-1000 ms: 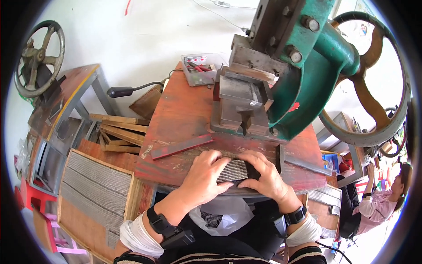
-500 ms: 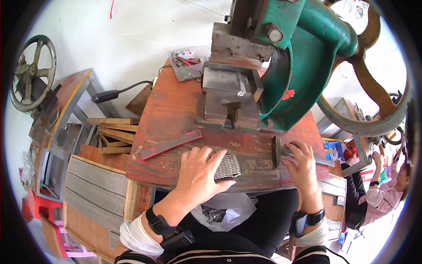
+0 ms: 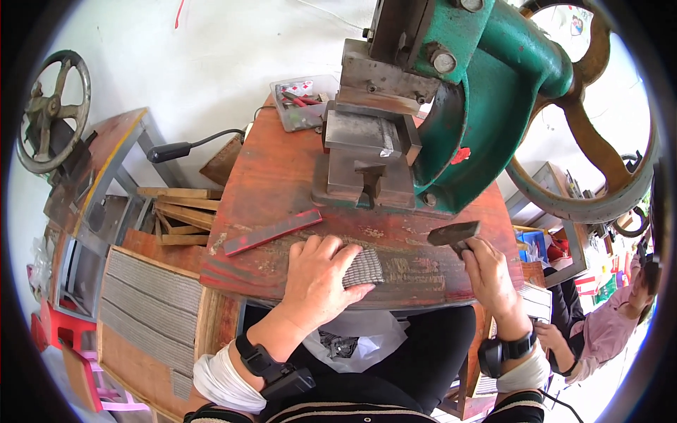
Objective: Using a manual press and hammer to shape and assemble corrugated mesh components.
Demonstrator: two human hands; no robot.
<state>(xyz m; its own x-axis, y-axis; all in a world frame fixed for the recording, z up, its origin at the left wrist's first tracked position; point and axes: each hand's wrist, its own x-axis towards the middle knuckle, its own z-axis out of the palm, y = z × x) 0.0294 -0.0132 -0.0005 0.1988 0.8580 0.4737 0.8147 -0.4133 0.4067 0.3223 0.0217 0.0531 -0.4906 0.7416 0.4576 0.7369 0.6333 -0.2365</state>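
Note:
Near the front edge of the worn red-brown table (image 3: 264,176), my left hand (image 3: 315,278) is closed around a bundle of small ridged metal pieces (image 3: 364,268), its thumb along the near side. Part of the bundle is hidden under my palm and fingers. To its right, my right hand (image 3: 488,277) grips a hammer with a dark metal head (image 3: 453,234). The head is held up over the table and points left; most of the handle is hidden in my fist. A red and grey flat bar (image 3: 273,233) lies on the table beyond my left hand.
A green hand press (image 3: 486,127) with a steel die block (image 3: 370,166) stands at the back. Left of it sits a plastic box (image 3: 303,106) with red-handled pliers. Wooden trays (image 3: 201,324) of metal strips flank me. A co-worker (image 3: 606,328) sits at the right.
My right hand has picked the hammer up off the table; its head has risen and turned from pointing away to pointing left. My left hand stays on the bundle. The co-worker's arm has lowered.

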